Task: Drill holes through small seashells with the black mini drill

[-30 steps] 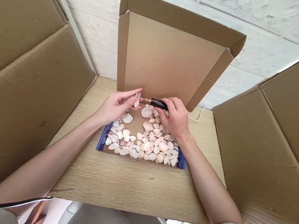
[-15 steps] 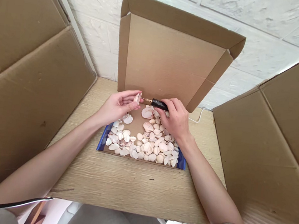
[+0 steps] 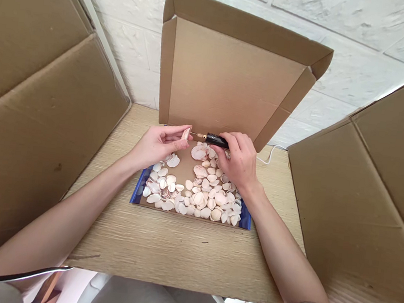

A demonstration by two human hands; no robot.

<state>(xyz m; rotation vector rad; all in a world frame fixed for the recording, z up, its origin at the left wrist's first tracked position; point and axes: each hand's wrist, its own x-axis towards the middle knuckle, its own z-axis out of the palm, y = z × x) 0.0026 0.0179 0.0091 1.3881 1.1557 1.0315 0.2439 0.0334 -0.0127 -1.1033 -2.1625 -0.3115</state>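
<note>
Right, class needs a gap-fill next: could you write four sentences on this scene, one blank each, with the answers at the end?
1. The left hand holds a ____.
2. The right hand grips a tool whose body is coloured ____.
3. The tool's thin tip points toward the ____ hand.
4. On both sides of the loose shells, the strips are coloured ____.

Missing words: shell; black; left; blue.

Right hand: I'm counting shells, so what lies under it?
Pale shells show along the edge of the right hand, which grips a black tool. Whatever lies directly beneath the palm is covered and can't be seen.
</note>
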